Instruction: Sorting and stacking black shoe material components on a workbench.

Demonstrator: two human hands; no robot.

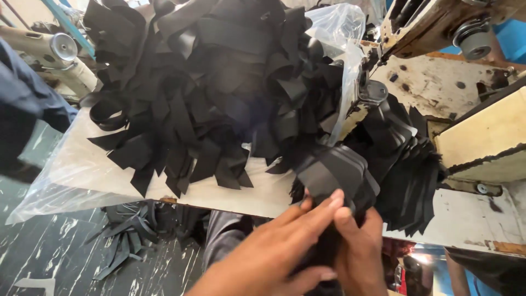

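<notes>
Both your left hand (pixel 285 241) and right hand (pixel 359 246) pinch a fanned stack of black strips (pixel 337 172); the clear plastic bag (pixel 71 170) holds a heap of black strips (pixel 213 82).

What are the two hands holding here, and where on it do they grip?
Both the left hand and the right hand grip a fanned bundle of black strips by its lower end, at the table edge; the upper ends fan out free.
</notes>
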